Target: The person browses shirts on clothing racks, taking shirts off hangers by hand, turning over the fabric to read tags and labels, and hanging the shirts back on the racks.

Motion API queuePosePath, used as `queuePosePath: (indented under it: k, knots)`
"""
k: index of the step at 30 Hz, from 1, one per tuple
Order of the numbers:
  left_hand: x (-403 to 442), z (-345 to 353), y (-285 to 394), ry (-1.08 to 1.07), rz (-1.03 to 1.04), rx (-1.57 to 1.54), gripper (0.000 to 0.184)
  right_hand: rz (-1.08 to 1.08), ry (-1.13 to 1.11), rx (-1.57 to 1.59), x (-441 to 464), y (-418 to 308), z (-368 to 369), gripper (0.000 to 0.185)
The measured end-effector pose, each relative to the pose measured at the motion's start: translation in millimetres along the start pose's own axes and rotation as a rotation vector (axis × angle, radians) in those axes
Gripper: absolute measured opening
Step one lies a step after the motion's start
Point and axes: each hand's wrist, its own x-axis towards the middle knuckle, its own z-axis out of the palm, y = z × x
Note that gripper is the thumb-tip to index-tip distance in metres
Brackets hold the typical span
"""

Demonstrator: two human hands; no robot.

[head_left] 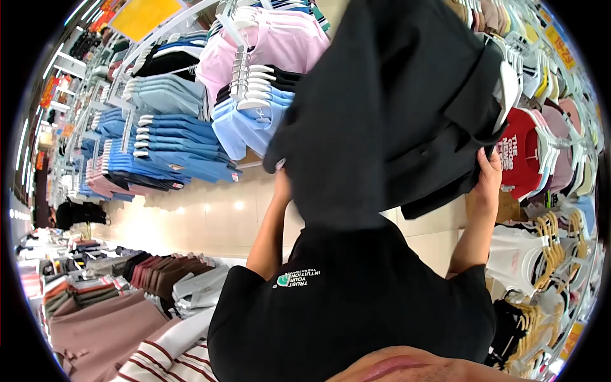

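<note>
A black jacket (420, 114) is held up in front of me, sideways, and fills the upper middle of the head view. Part of a white hanger (507, 92) shows at its right end. My left hand (281, 181) grips the jacket's left edge; most of its fingers are hidden behind the dark cloth. At the lower right edge, my right hand (489, 170) is closed on the fabric, thumb and fingers around it, just below the hanger. The near part of the jacket, hanging toward my chest, is blurred.
Racks of hung shirts, pink (273, 38), light blue (254, 118) and darker blue (184, 149), stand ahead on the left. On the right are a red T-shirt (522, 153) and wooden hangers (554, 235). Brown trousers (102, 331) lie at lower left. Tiled floor (210, 210) runs between.
</note>
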Motion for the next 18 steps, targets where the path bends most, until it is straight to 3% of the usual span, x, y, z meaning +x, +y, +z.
queuePosePath:
  k: [1, 5, 7, 14, 18]
  knots:
    - [-12, 16, 94, -0.135, -0.181, 0.232, 0.046, 0.061, 0.044, -0.008, 3, -6, -6, 0.026]
    - [-26, 51, 92, -0.108, -0.200, 0.254, 0.053, -0.017, 0.264, -0.380, 6, -35, -75, 0.027]
    - [-29, 46, 95, -0.131, -0.210, 0.312, 0.052, -0.119, 0.264, -0.507, 6, -44, -104, 0.025]
    - [-5, -17, 92, 0.061, -0.238, 0.324, 0.043, -0.254, 0.381, -0.776, 41, -2, -114, 0.027]
    - [49, -73, 102, 0.415, -0.089, 0.444, 0.033, -0.275, 0.382, -1.165, 51, -3, -90, 0.027]
